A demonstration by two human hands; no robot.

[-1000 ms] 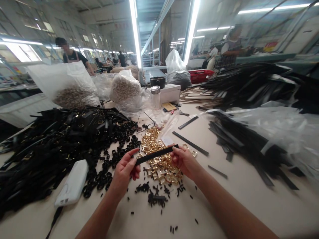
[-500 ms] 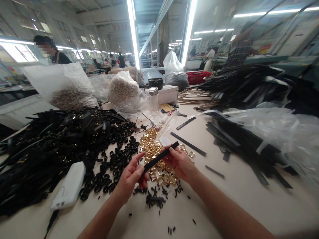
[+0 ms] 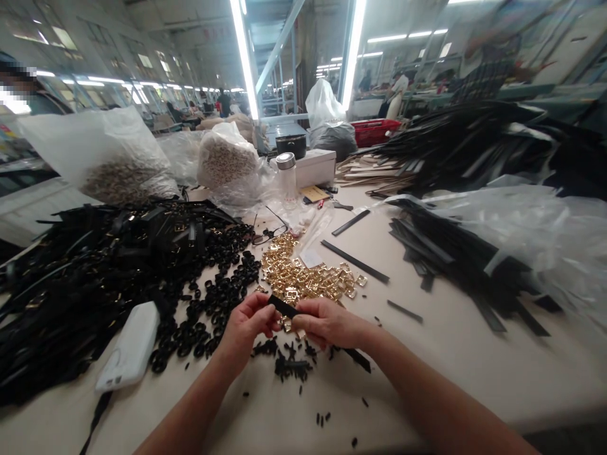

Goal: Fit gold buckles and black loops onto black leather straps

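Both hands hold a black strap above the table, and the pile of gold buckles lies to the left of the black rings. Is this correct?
Not fully. In the head view the left hand and right hand do hold the black strap, but the gold buckles lie to the right of the black rings, not the left.

No lettering, label, brand, number or sign can be read here: the faint red marks on the far wall (image 3: 219, 33) are blurred beyond reading, and the small card (image 3: 312, 258) lying beside the gold buckles (image 3: 303, 278) shows no legible print.
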